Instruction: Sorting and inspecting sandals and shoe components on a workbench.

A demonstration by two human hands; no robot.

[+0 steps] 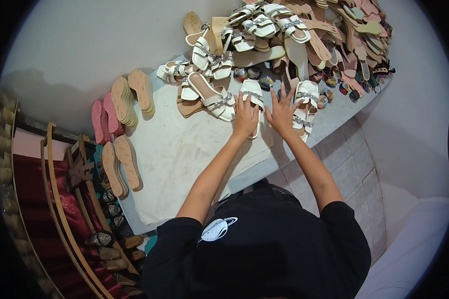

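Note:
My left hand (246, 118) lies over a white sandal (252, 87) with a silvery decorated strap, its fingers extended on the straps. Part of that sandal is hidden beneath the hand. To the right, my right hand (281, 113) is spread with the fingers pointing away from me. Its outer fingers come close to a white sandal (308, 90) at the table's right; whether they touch it I cannot tell. Another matching sandal (303, 121) lies just nearer to me. Left of my left hand, a white slide sandal (215, 102) rests at an angle.
More white sandals (258, 26) are heaped at the back, beside a large pile of loose soles (334, 37). Tan sole stacks (123, 99) and pink soles (101, 122) line the table's left side. A pale cloth (174, 149) covers the table. Wooden rack rails (67, 204) stand left.

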